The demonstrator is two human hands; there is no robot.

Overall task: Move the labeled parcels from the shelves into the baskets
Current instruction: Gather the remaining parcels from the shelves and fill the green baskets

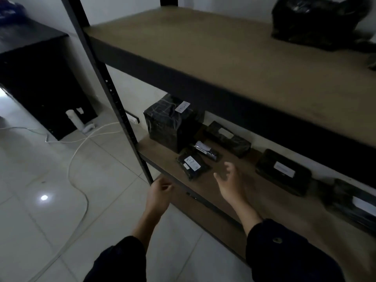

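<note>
Several black-wrapped parcels with white labels lie on the middle shelf (pixel 254 192). A tall boxy parcel (pixel 171 123) stands at its left end. In front of it lie a small flat parcel (pixel 192 164) and a smaller one (pixel 205 150). Further right are a long parcel (pixel 228 139), a flat parcel (pixel 283 171) and another (pixel 354 204) at the frame edge. My right hand (pixel 230 182) hovers open over the shelf, just right of the small flat parcel, holding nothing. My left hand (pixel 159 193) is at the shelf's front left corner, fingers loosely curled, empty. No basket is in view.
The top shelf (pixel 223 58) holds a black bag (pixel 313 21) at its right. The rack's black post (pixel 114 94) runs down the left. A black cabinet (pixel 38 82) stands on the tiled floor, with white cables (pixel 79 151) trailing across it.
</note>
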